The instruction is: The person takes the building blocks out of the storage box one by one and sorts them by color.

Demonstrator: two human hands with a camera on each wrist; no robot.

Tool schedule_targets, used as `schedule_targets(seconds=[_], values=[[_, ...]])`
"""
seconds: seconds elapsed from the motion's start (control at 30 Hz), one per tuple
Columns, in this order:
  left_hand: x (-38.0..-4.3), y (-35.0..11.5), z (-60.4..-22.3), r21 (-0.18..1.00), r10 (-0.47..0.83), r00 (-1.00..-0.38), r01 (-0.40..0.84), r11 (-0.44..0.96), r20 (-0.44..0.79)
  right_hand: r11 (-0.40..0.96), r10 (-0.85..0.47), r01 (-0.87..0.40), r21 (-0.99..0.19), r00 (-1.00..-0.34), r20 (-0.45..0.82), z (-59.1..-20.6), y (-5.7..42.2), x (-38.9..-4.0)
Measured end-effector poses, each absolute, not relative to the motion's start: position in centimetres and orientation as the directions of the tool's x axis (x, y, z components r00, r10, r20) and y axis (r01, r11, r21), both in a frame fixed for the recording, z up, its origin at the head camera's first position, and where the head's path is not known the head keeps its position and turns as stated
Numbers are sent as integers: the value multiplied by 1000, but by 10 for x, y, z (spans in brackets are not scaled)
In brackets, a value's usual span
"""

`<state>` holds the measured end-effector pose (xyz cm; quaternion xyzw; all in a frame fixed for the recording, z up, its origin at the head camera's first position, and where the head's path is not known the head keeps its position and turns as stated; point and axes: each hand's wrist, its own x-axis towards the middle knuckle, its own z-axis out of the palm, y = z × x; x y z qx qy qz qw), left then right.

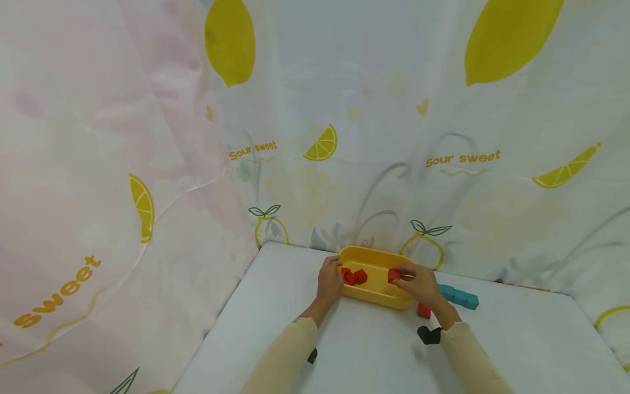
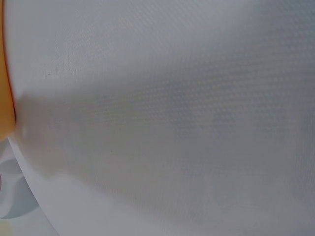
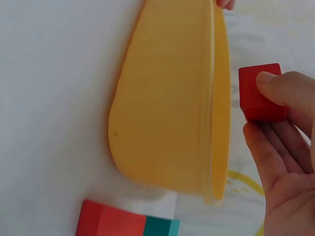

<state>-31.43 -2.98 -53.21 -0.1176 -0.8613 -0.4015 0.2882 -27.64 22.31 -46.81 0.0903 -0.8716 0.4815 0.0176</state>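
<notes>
My right hand point(image 1: 418, 282) pinches a red cube point(image 3: 261, 93) between thumb and fingers, over the right end of a yellow tray point(image 1: 376, 298). Inside the tray, toward its left end, lie several red cubes point(image 1: 361, 276). My left hand point(image 1: 330, 280) grips the tray's left end, with fingertips over the rim. That hand is out of sight in the left wrist view, where only a sliver of the yellow tray point(image 2: 6, 103) shows at the left edge.
On the white table point(image 1: 364, 350), a red block point(image 1: 424, 311) sits beside my right wrist. Beyond it stands a row of teal blocks point(image 1: 459, 296). A lemon-printed curtain point(image 1: 344, 191) hangs right behind the tray and along the left side.
</notes>
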Motion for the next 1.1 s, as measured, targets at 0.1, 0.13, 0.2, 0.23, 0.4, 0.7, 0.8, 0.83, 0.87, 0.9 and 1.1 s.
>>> schedule_targets(seconds=[0.1, 0.13, 0.2, 0.23, 0.4, 0.7, 0.8, 0.83, 0.87, 0.9, 1.1], values=[[-314, -30, -533, 624, -24, -808, 435, 649, 588, 530, -142, -201, -824, -979, 148, -469, 235, -273], [-314, -30, -533, 625, -23, -809, 436, 647, 588, 532, -138, -207, -821, -978, 157, -469, 239, -272], [-314, -29, -534, 629, -21, -811, 437, 644, 585, 538, -135, -219, -814, -976, 174, -469, 248, -269], [-314, -29, -534, 629, -22, -810, 438, 642, 587, 544, -138, -227, -808, -974, 181, -469, 252, -267], [-316, -30, -535, 628, -22, -805, 444, 639, 592, 549, -129, -220, -807, -975, 179, -465, 271, -259], [-316, -30, -533, 617, -16, -785, 474, 628, 620, 625, -93, -204, -753, -978, 188, -463, 297, -245], [-315, -31, -532, 613, -16, -782, 476, 630, 623, 665, -86, -177, -726, -983, 161, -466, 305, -241], [-315, -31, -532, 611, -17, -782, 474, 634, 623, 677, -78, -162, -718, -986, 149, -468, 307, -239], [-315, -31, -532, 614, -17, -785, 471, 633, 620, 691, -73, -149, -708, -988, 137, -469, 309, -238], [-316, -31, -532, 617, -18, -787, 469, 633, 616, 704, -69, -136, -697, -990, 123, -471, 310, -237], [-316, -31, -533, 628, -19, -797, 461, 627, 604, 732, -46, -72, -677, -997, 57, -482, 317, -232]])
